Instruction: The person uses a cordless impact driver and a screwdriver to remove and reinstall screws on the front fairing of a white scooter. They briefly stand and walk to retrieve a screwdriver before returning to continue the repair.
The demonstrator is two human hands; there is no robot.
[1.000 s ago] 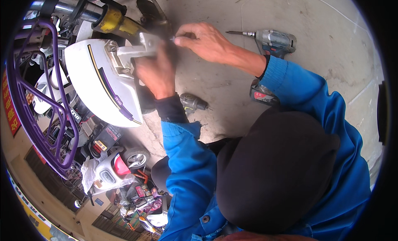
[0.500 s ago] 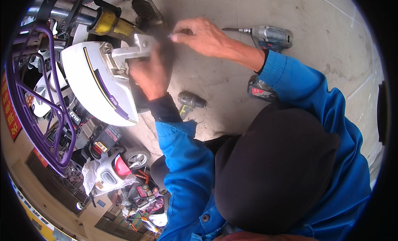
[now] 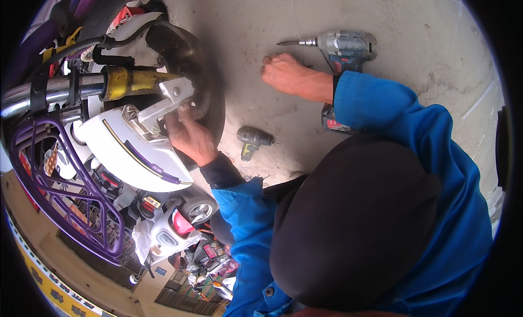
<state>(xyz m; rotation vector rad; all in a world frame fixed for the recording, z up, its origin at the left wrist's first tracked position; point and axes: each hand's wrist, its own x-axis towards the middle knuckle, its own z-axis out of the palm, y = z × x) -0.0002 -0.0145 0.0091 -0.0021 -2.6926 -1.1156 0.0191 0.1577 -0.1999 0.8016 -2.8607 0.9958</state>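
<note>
My left hand (image 3: 189, 133) grips the underside of a white metal bracket (image 3: 177, 92), its fingertips partly hidden behind it. The bracket, with a bolt through it, joins a fork leg with a yellow lower section (image 3: 126, 81) and a white front mudguard (image 3: 122, 151). A dark wheel (image 3: 212, 91) lies behind them. My right hand (image 3: 279, 72) is closed at the right of the wheel, just below the bit of a grey impact driver (image 3: 340, 43) on the floor; what it holds, if anything, is hidden.
A second, black-and-green drill (image 3: 248, 138) lies on the concrete floor (image 3: 414, 55). A battery pack (image 3: 329, 121) shows under my right forearm. Purple tube frames (image 3: 71, 202) crowd the left; parked scooters (image 3: 166, 232), a small wheel (image 3: 201, 211) and clutter stand at the lower left.
My right hand has left the bracket, moving right and down toward the impact driver. My left hand stays at the bracket, which sits lower in view; the scene on the left has shifted.
</note>
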